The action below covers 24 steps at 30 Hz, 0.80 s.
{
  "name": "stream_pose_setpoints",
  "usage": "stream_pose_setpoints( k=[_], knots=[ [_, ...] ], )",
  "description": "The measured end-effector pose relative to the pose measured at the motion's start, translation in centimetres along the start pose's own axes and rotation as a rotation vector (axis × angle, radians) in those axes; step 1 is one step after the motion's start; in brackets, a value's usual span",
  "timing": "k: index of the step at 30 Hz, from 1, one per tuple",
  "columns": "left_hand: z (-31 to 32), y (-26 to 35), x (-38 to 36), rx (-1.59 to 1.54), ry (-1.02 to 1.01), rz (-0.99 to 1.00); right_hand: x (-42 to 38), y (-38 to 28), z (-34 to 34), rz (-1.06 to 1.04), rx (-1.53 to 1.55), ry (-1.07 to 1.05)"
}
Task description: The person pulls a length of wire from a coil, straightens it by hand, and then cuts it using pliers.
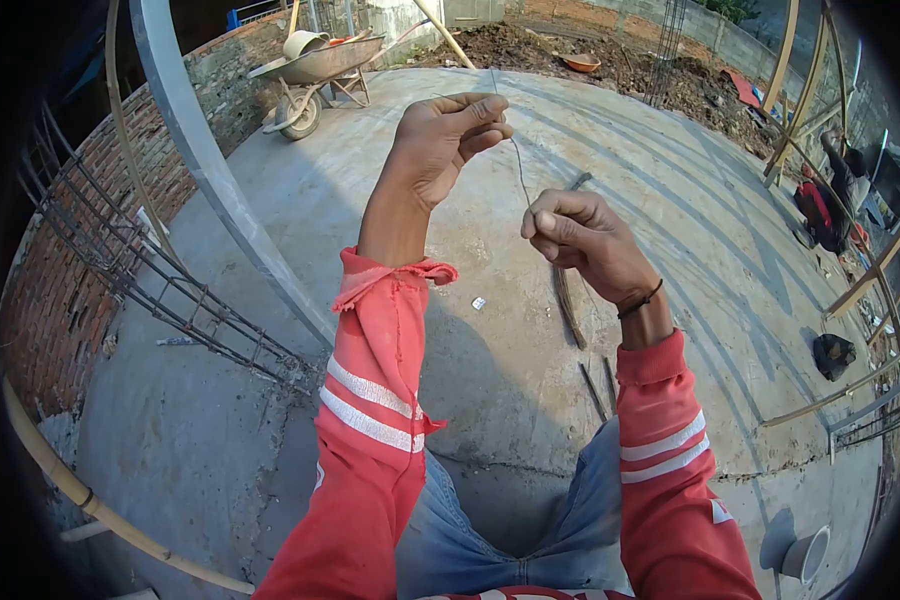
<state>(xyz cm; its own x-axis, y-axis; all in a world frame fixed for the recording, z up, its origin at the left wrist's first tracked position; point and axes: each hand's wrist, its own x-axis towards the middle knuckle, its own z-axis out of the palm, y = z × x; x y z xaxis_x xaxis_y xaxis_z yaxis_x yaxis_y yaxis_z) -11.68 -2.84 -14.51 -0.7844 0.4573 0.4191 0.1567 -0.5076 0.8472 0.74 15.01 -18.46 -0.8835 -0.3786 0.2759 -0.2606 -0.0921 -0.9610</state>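
A thin length of wire (522, 175) runs slantwise between my two raised hands. My left hand (445, 145) pinches it higher up, and a short end sticks out above the fingertips. Lower and to the right, my right hand (590, 240) grips the same wire between thumb and fingers. Behind and below the right hand, a dark bundle of wire (567, 305) lies on the concrete floor (370, 240). Two short dark rods or wire pieces (592, 390) lie nearer my knees. A small white scrap (479, 303) rests on the floor below my left hand.
Reinforcing-bar cages (185, 300) and a grey post (205, 160) stand at left. A wheelbarrow (320, 75) stands at the back left. Another person (840, 190) is by wooden props (795, 110) at right. A bucket (805, 555) and black bag (832, 355) sit at right.
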Motion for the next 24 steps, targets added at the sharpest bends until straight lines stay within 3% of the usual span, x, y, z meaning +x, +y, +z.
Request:
stream_pose_setpoints(
  k=[1, 3, 4, 5, 7, 8, 9, 12, 13, 15, 16, 17, 19, 20, 22, 23, 24],
  knots=[
    [-0.3, 0.2, 0.0, -0.081, -0.015, -0.002, -0.1, 0.2, -0.6, -0.002, 0.006, 0.002],
    [-0.4, 0.7, -0.3, -0.080, -0.001, 0.002, 0.4, 1.0, -1.7, -0.344, 0.668, 0.166],
    [0.0, 0.8, -0.4, -0.038, 0.005, 0.027, 0.7, 1.3, -2.2, -0.340, 0.697, 0.259],
    [0.3, 0.9, -0.5, 0.003, 0.012, 0.053, 1.0, 1.9, -2.3, -0.338, 0.697, 0.250],
    [1.4, 1.0, -0.9, 0.089, 0.019, 0.063, 1.3, 2.4, -2.0, 0.036, 0.131, 0.617],
    [1.7, 1.0, -1.0, 0.173, 0.019, 0.066, 1.4, 2.9, -1.4, 0.043, -0.217, 0.584],
    [1.7, 1.1, -0.9, 0.174, 0.019, 0.071, 1.3, 2.7, -0.7, 0.039, -0.220, 0.581],
    [1.3, 1.0, -0.8, 0.181, 0.000, 0.032, 0.5, 0.8, 0.5, 0.136, -0.250, -0.051],
    [0.9, 1.0, -0.8, 0.119, 0.001, 0.025, 0.2, 1.0, -0.1, 0.135, -0.248, -0.054],
    [0.4, 1.3, -0.7, 0.060, 0.004, 0.018, -0.1, 1.4, -1.3, -0.203, 0.426, -0.247],
    [0.3, 1.5, -0.7, 0.043, 0.014, 0.040, 0.0, 1.3, -1.6, -0.325, 0.660, -0.198],
    [0.2, 1.7, -0.8, 0.023, 0.025, 0.062, 0.2, 1.2, -2.0, -0.390, 0.796, 0.002],
    [0.9, 1.9, -1.1, 0.090, 0.022, 0.081, 0.6, 1.4, -2.7, -0.272, 0.727, 0.317],
    [1.4, 1.9, -1.2, 0.158, 0.014, 0.099, 0.7, 1.8, -2.7, -0.271, 0.725, 0.316],
    [1.7, 1.6, -1.0, 0.173, -0.005, 0.090, 1.0, 2.0, -1.5, 0.067, -0.107, 0.645],
    [1.7, 1.4, -1.0, 0.190, -0.022, 0.078, 1.0, 2.0, -1.0, 0.065, -0.109, 0.646],
    [1.6, 1.4, -0.9, 0.190, -0.023, 0.081, 0.9, 1.9, -0.5, 0.048, -0.350, 0.462]
  ],
)
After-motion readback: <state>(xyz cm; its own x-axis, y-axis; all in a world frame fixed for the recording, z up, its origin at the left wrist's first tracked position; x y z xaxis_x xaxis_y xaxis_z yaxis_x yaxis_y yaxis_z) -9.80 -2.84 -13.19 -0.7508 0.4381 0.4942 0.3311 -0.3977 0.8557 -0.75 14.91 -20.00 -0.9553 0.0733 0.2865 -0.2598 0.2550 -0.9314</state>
